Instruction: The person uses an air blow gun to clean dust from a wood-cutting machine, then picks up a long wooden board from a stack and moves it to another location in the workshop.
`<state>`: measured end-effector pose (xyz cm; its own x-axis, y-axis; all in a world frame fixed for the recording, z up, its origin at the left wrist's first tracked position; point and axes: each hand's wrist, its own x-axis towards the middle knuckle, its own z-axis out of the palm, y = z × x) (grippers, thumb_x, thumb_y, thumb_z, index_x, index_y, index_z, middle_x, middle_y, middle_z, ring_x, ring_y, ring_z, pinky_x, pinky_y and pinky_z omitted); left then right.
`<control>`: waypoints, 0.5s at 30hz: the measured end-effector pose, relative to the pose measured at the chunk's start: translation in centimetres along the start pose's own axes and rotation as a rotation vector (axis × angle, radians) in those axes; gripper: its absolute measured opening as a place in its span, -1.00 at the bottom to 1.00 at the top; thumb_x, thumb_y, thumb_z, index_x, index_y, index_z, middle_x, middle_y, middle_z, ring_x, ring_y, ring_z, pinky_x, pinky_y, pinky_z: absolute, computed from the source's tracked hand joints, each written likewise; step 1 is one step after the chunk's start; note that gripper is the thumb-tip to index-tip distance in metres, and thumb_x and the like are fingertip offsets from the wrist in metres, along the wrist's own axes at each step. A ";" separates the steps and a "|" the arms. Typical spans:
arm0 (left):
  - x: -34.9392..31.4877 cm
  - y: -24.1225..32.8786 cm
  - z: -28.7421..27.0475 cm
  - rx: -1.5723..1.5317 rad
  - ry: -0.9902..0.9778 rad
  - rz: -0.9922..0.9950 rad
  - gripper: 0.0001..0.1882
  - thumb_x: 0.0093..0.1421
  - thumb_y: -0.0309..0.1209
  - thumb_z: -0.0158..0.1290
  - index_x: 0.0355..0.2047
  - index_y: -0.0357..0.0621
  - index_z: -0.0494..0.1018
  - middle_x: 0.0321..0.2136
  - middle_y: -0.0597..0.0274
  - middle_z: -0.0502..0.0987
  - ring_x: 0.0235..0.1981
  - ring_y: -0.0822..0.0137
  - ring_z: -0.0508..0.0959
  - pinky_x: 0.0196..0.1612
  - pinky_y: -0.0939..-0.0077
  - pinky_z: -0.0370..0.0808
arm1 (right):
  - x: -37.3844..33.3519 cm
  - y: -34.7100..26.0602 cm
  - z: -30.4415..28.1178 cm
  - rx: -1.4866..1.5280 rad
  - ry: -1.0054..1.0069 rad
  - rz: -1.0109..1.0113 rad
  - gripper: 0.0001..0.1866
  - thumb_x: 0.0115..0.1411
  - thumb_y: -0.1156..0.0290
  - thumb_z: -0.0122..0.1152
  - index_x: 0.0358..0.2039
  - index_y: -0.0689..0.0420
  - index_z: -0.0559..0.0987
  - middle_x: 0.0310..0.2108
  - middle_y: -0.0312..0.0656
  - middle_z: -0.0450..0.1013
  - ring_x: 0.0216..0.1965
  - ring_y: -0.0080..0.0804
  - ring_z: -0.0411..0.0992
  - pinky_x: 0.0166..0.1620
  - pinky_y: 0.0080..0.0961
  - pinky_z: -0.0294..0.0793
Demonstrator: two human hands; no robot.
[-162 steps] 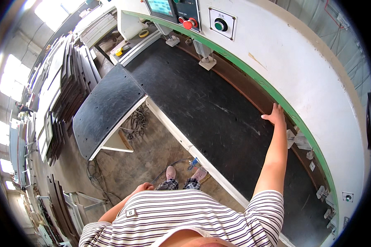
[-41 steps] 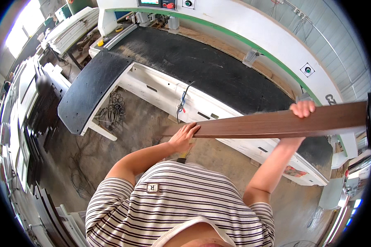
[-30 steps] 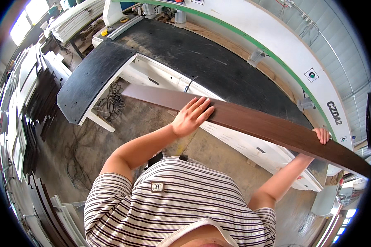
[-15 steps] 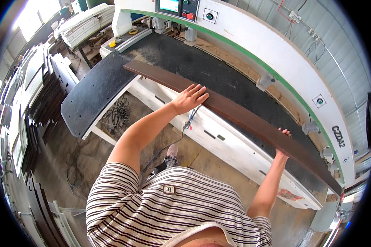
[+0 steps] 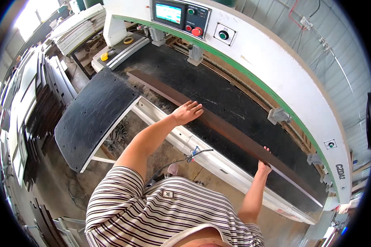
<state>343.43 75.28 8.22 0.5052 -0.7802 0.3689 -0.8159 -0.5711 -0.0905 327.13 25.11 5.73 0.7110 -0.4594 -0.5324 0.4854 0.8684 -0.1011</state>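
Observation:
A long, narrow dark brown board [image 5: 231, 133] lies at a slant over the black machine table [image 5: 231, 105], from the upper left to the lower right. My left hand [image 5: 187, 113] rests on its left half, fingers stretched out flat over the upper face. Farther right, my right hand [image 5: 265, 162] is wrapped around the board from the near side and underneath. Its fingertips show past the far edge, while the board hides the rest of the fingers. A pale strip runs along the board's near edge at the right end.
A white machine beam [image 5: 268, 53] with a control panel [image 5: 179, 18] arches behind the table. Grey clamp blocks [image 5: 278, 115] stand below it. Stacked panels [image 5: 29, 111] fill the left side. A cable [image 5: 169, 166] hangs by the table's near edge; yellow tape [image 5: 128, 40] sits at the back left.
The board has moved farther in over the black table, and its right end now lies within the table's outline. Both hands have moved with it. My view has shifted closer to the machine.

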 end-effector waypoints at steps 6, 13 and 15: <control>3.7 -3.2 1.8 -0.023 -0.178 -0.100 -0.53 0.17 -0.47 -0.12 0.14 0.00 0.25 0.20 0.14 0.24 0.24 0.10 0.22 0.29 0.20 0.13 | -1.1 6.3 3.4 -0.107 0.045 0.005 -0.57 0.33 0.26 -0.32 0.02 0.22 0.42 0.12 0.03 0.28 0.18 0.01 0.18 0.25 0.10 0.01; 6.5 -7.1 5.1 0.114 -0.327 -0.282 -0.49 0.18 -0.50 -0.15 0.18 0.09 0.23 0.11 0.21 0.36 0.17 0.22 0.31 0.26 0.23 0.16 | 0.7 7.2 2.3 -0.590 -0.045 0.315 -0.58 0.35 0.21 -0.22 -0.08 0.32 0.43 -0.08 0.08 0.44 -0.01 -0.08 0.43 0.11 -0.13 0.39; 7.2 -6.5 4.8 0.077 -0.172 -0.349 -0.50 0.21 -0.49 -0.11 0.18 0.06 0.22 0.06 0.20 0.41 0.11 0.18 0.36 0.22 0.21 0.18 | -1.3 7.6 3.2 -0.920 -0.139 0.323 -0.67 0.33 0.28 -0.12 -0.19 0.29 0.50 -0.24 0.01 0.52 -0.17 -0.19 0.52 0.00 -0.23 0.49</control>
<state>353.76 72.15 7.01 0.7935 -0.5634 0.2300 -0.5665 -0.8219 -0.0590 331.51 31.77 8.33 0.8221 -0.1409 -0.5516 -0.2860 0.7355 -0.6142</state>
